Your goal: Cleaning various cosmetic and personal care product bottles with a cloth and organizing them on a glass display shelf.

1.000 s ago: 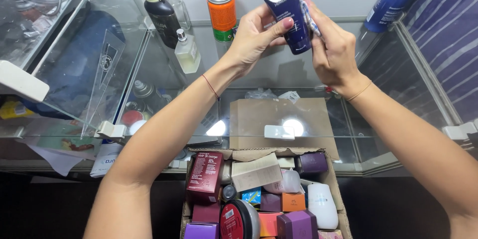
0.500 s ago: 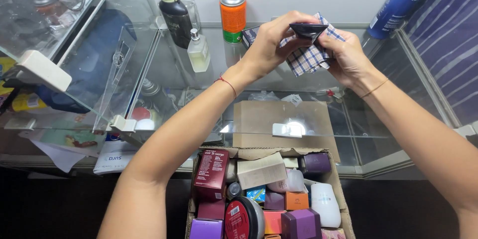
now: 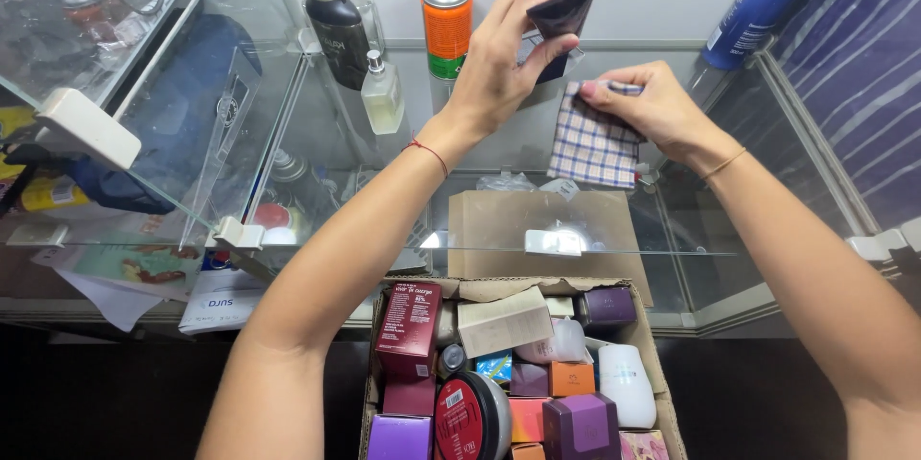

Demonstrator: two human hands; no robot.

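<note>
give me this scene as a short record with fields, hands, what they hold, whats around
left hand: raised, pinching a dark tube by its flat end
right hand: gripping a checked cloth, which hangs apart from the tube
surface: glass shelf
on shelf: black bottle, small clear bottle, orange spray can
upper right: blue can, tilted
below: open cardboard box packed with small cartons and jars, among them a dark red carton and a white bottle
</note>
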